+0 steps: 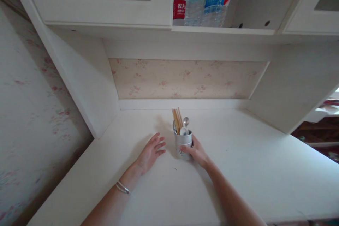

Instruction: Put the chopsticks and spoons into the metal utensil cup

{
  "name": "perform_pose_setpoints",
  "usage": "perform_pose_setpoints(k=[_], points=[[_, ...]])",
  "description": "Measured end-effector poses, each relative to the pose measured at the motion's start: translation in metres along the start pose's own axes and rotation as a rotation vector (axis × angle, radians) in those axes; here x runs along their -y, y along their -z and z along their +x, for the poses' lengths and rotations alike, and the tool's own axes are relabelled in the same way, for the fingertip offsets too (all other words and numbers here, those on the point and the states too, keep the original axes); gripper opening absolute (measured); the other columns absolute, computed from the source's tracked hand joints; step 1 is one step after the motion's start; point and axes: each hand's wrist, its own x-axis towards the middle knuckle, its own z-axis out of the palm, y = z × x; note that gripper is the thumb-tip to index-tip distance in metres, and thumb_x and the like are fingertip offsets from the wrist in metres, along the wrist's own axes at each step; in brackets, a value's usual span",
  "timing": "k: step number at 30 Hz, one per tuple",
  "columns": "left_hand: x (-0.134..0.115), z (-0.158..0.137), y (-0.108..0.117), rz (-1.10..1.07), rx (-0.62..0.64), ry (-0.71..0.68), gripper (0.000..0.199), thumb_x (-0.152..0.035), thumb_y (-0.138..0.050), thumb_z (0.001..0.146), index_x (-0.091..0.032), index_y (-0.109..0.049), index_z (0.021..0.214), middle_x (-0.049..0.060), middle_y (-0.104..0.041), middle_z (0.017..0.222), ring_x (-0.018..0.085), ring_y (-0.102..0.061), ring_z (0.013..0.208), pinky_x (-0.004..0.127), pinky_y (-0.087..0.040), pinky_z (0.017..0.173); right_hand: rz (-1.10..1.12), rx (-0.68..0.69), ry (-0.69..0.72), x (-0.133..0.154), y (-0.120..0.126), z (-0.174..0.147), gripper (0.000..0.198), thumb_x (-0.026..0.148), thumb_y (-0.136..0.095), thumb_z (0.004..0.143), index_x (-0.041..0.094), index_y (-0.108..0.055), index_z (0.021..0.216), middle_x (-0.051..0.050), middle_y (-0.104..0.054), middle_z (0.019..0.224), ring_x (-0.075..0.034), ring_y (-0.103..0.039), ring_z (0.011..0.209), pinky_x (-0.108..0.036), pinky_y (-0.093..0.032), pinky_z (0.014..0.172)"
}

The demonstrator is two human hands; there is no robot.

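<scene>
A light grey utensil holder [182,141] with small holes in its side stands on the white counter [159,197]. Wooden chopsticks [177,118], a metal spoon [186,121] and a white spoon [183,131] stick up out of it. My right hand [196,151] is wrapped around the holder from the right, its thumb across the front. To the left of the holder, my left hand [152,151] hovers apart from it, fingers spread and nothing in them. A silver bracelet [123,187] circles my left wrist.
Overhead hangs a white cabinet [111,13], its open section holding several plastic bottles [196,3]. Side panels [79,74] rise at both ends of the counter, and floral wallpaper [182,77] covers the back. More shelves [317,132] show at far right.
</scene>
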Motion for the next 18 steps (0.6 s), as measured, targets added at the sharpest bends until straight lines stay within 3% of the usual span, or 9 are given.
perform_pose_setpoints(k=[3, 7, 12, 18], points=[[-0.007, -0.001, -0.002, -0.099, 0.059, -0.016, 0.045, -0.05, -0.054, 0.083, -0.027, -0.051, 0.122, 0.007, -0.056, 0.125, 0.02, -0.057, 0.106, 0.036, -0.045, 0.09, 0.14, 0.242, -0.034, 0.011, -0.025, -0.01, 0.054, 0.03, -0.074, 0.064, 0.016, -0.055, 0.113, -0.003, -0.064, 0.094, -0.019, -0.056, 0.083, -0.029, -0.044, 0.073], [-0.013, -0.003, -0.005, -0.131, 0.107, 0.006, 0.052, -0.06, -0.046, 0.083, -0.018, -0.06, 0.109, 0.01, -0.065, 0.108, 0.023, -0.061, 0.096, 0.037, -0.047, 0.085, 0.414, 0.398, -0.203, 0.017, -0.051, -0.022, 0.05, 0.034, -0.069, 0.071, 0.016, -0.054, 0.116, -0.005, -0.065, 0.096, -0.018, -0.059, 0.083, -0.028, -0.045, 0.071], [-0.009, -0.004, -0.007, -0.164, 0.034, 0.092, 0.055, -0.062, -0.049, 0.079, -0.014, -0.062, 0.105, 0.011, -0.068, 0.095, 0.025, -0.064, 0.086, 0.038, -0.05, 0.078, 0.748, 0.514, -0.532, 0.015, -0.074, -0.031, 0.057, 0.06, -0.05, 0.079, 0.011, -0.054, 0.107, -0.011, -0.066, 0.087, -0.02, -0.064, 0.074, -0.033, -0.048, 0.071], [-0.005, -0.002, -0.005, -0.352, -0.117, 0.046, 0.043, -0.05, -0.058, 0.079, -0.013, -0.063, 0.099, 0.009, -0.069, 0.091, 0.02, -0.065, 0.075, 0.036, -0.053, 0.073, 0.951, 0.734, -0.629, 0.013, -0.074, -0.032, 0.074, 0.073, -0.033, 0.081, 0.007, -0.051, 0.111, -0.015, -0.067, 0.093, -0.023, -0.068, 0.079, -0.032, -0.048, 0.073]])
